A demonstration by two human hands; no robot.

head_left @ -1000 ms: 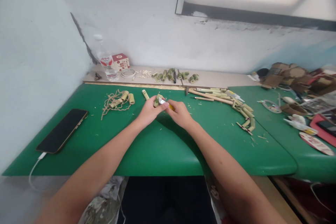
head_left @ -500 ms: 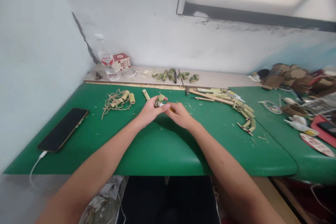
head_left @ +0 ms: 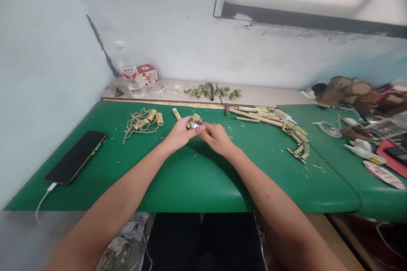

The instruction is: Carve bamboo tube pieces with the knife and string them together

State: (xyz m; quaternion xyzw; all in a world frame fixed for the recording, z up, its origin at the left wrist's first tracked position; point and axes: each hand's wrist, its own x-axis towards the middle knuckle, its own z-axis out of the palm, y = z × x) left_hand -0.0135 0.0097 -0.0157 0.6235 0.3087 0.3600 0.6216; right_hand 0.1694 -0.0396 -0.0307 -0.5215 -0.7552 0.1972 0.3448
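Knife [head_left: 193,125] blade at bamboo piece [head_left: 196,117], contact point unclear

Left hand [head_left: 180,136]: closed round the bamboo piece, over the middle of the desk [head_left: 206,190]; most of its fingers are out of sight behind the piece
Right hand [head_left: 218,139]: curled round the knife, just a bit of yellow handle showing, rest covered; left thumb overlaps the blade area, so can't tell if it touches metal

Just behind the left hand: slim bamboo tube [head_left: 176,113], dark marks near top, lower end hidden

Left: tangled string [head_left: 129,129] with short tubes [head_left: 160,119] in and beside it. Phone [head_left: 76,157] nearer, screen dark, nothing to read; white cable [head_left: 37,211] drops past the desk edge

Right: hammer [head_left: 254,115] among bamboo sticks, overlaps hide some; linked bamboo segments [head_left: 300,137] next to it

Back strip: bottle [head_left: 129,75], red-and-white label, lettering too small to read. Red-and-white box [head_left: 148,76] partly behind it, large red characters, can't make them out. Tape roll [head_left: 155,88], pale pegs [head_left: 177,89], green bamboo offcuts [head_left: 206,90]

Far right: cardboard heap [head_left: 359,89], contents hard to sort; oval plate [head_left: 384,174], red marks illegible; red item [head_left: 389,151] cut off by frame
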